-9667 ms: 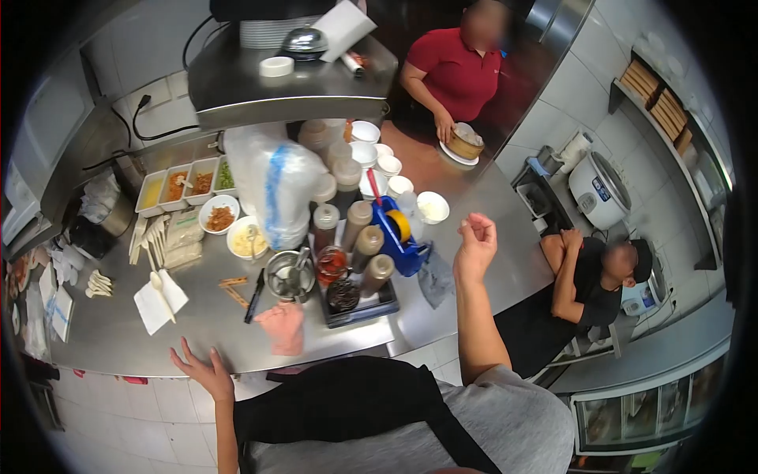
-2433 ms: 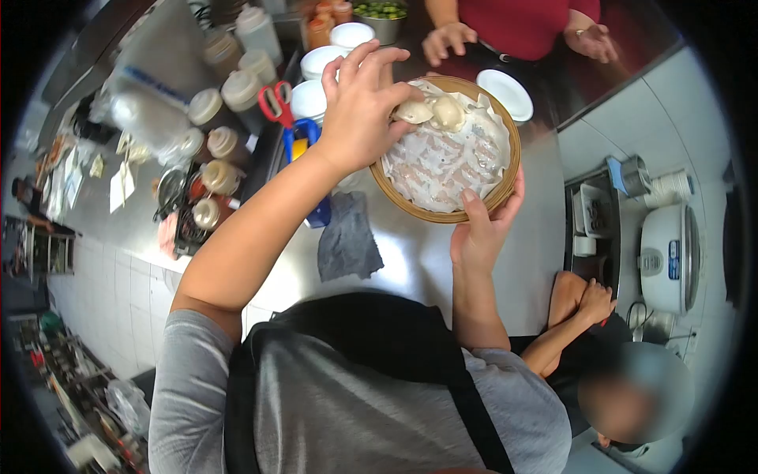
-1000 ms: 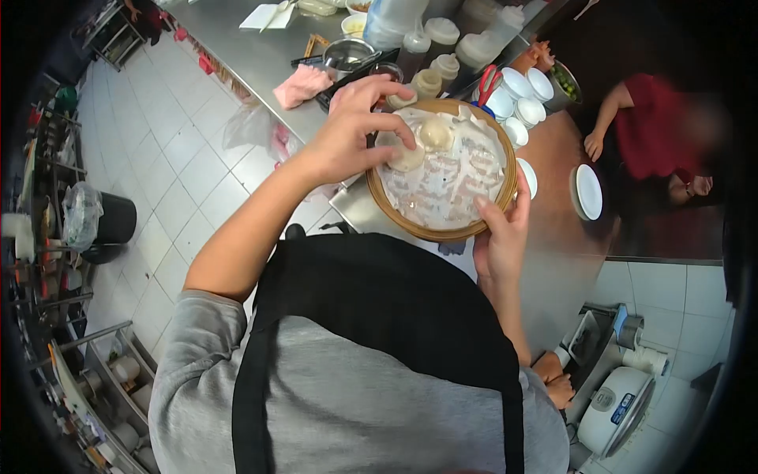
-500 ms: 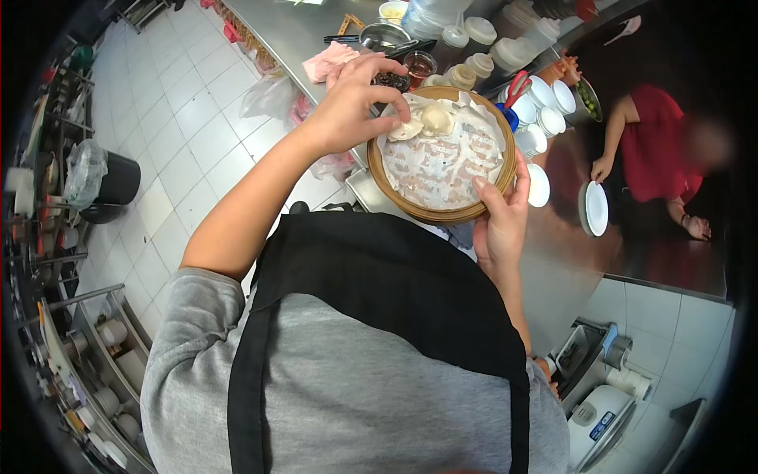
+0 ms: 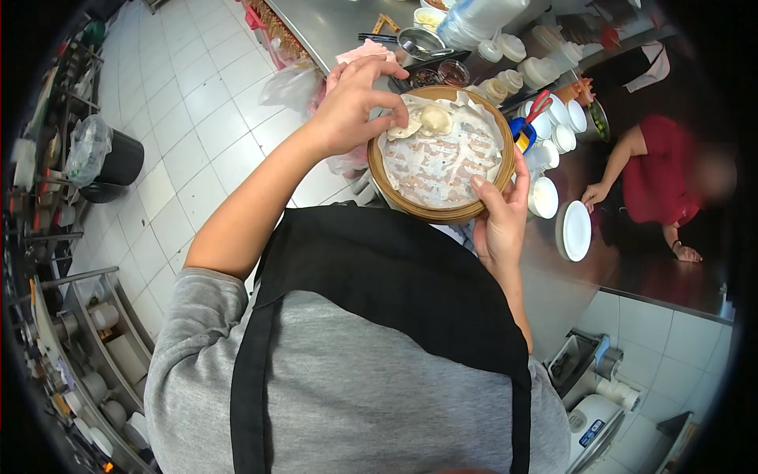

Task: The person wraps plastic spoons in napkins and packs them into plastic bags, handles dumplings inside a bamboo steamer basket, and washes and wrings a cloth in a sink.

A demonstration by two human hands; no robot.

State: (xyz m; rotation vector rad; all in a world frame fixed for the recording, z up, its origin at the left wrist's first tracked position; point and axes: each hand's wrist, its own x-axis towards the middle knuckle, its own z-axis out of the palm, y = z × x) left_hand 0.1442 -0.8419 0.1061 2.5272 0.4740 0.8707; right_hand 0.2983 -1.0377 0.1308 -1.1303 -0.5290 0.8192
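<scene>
My right hand [image 5: 502, 207] grips the lower right rim of a round bamboo steamer [image 5: 377, 175], thumb on the inside edge. Torn, wet-looking white paper [image 5: 442, 162] lines its bottom. Two pale dumplings lie at its upper left: a rounder one [image 5: 436, 121] and, beside it, a flatter one [image 5: 405, 126]. My left hand [image 5: 355, 110] reaches over the left rim, its thumb and index finger closed on the flatter dumpling. The steamer is held in front of my black apron [image 5: 379, 284].
Sauce bottles [image 5: 539, 73], a metal bowl [image 5: 422, 43] and a pink cloth [image 5: 365, 52] stand or lie on the steel counter [image 5: 316, 24]. Red scissors [image 5: 540, 104] and white bowls [image 5: 562, 137] are right of the steamer. A person in red [image 5: 659, 170] touches a white plate [image 5: 576, 231].
The view has swung further left, so the counter items sit further right. My hands keep hold of the steamer and dumpling. The other person's plate now lies lower and further left in view.
</scene>
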